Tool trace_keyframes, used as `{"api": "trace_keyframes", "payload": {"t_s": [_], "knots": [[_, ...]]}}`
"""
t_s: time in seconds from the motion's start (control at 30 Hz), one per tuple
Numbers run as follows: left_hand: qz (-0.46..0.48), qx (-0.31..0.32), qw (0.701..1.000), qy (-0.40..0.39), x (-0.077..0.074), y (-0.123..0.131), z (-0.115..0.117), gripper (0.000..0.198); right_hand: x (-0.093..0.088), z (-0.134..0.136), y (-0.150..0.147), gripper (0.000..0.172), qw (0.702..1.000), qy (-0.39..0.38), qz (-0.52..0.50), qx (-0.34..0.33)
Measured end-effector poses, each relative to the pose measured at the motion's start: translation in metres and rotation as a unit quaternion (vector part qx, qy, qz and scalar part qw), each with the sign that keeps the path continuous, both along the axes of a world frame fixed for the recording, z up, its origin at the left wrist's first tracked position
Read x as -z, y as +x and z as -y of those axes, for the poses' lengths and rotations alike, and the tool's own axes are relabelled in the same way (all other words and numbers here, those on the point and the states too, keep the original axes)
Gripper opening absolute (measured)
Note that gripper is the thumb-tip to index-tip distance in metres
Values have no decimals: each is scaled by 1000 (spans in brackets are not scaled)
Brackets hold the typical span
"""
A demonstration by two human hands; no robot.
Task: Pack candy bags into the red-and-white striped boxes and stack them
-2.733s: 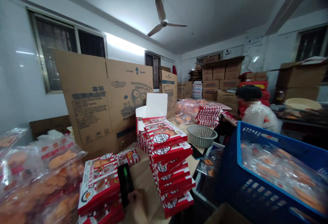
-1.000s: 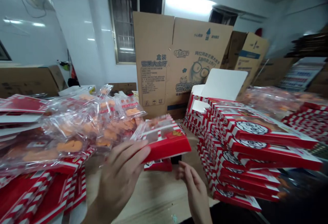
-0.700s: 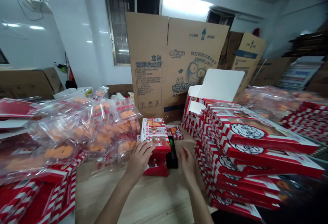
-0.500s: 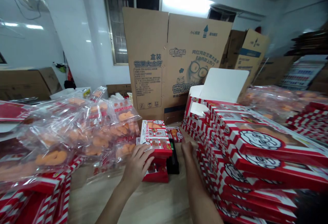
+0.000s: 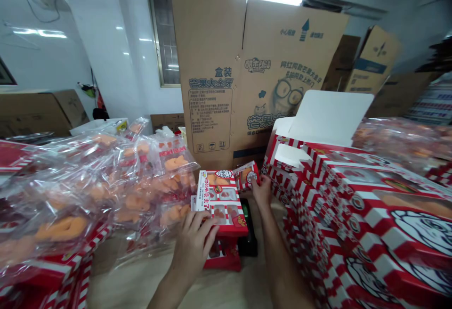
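A small red packet (image 5: pixel 246 175) with a snack picture and a cartoon face is pinched by my right hand (image 5: pixel 262 190), fingers closed at its right edge. The packet tilts up just behind a small pile. On top of that pile lies a red-and-white packet (image 5: pixel 222 201) with printed pictures and clear windows. My left hand (image 5: pixel 197 233) rests against this packet's near left corner, fingers apart. Beneath it, another red packet (image 5: pixel 226 255) pokes out towards me. A black object (image 5: pixel 250 233) with a green part stands right of the pile, partly hidden.
Clear bags of orange snack pieces (image 5: pixel 137 196) are heaped at the left. Tall stacks of red-and-white striped boxes (image 5: pixel 328 215) stand close on the right, one with its white flap (image 5: pixel 330 116) raised. A large cardboard carton (image 5: pixel 212 40) stands behind.
My right hand has closed on the small red packet and lifted its edge. My left hand stays by the pile. The whole view has shifted slightly.
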State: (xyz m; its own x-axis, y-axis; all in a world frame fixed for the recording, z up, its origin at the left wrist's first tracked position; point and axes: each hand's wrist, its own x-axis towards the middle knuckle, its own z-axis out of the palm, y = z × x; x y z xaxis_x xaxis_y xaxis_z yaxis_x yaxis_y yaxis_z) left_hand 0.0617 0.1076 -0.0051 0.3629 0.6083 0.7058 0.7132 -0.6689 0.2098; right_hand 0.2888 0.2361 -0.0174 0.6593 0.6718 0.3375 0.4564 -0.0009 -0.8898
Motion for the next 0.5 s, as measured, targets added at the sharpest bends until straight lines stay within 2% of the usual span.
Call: {"api": "trace_keyframes", "payload": {"t_s": [0.1, 0.17, 0.2, 0.3, 0.33, 0.4, 0.5], "knots": [[12, -6, 1000, -4, 2, 0, 0, 16, -28, 17, -13, 42, 996, 61, 65, -10], [28, -9, 1000, -10, 4, -2, 0, 17, -48, 31, -19, 36, 978, 154, 139, 6], [37, -10, 999, -13, 5, -4, 1, 17, -56, 38, -21, 33, 958, 218, 183, 26], [55, -14, 998, -20, 7, -6, 3, 16, -72, 49, -22, 23, 872, 392, 271, 110], [55, -16, 998, -23, 8, -6, 4, 16, -75, 50, -21, 21, 856, 418, 274, 134], [45, -23, 998, -32, 9, -3, 5, 14, -79, 47, -21, 18, 840, 435, 272, 174], [12, -41, 998, -50, 7, 7, 5, 8, -93, 45, -25, 15, 817, 456, 294, 194]]}}
